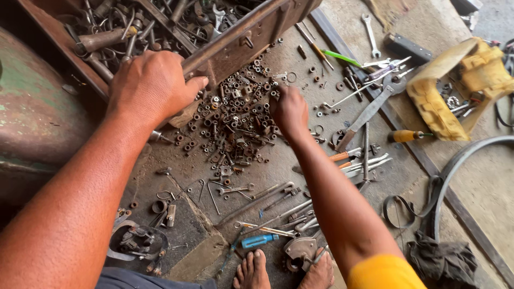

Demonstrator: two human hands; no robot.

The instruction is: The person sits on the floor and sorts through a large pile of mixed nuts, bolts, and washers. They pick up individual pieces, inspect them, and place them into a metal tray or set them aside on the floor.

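Here, going left to right, the left hand (152,85) curls over the edge of the rusty metal toolbox (235,43), fingers closed on its rim; a tug could tip the crammed box and spill tools onto the heap. The right hand (289,109) rests in the pile of nuts and bolts (230,118) on the floor, fingers bunched downward, whether pinching one I cannot tell. Loose pieces may scatter.
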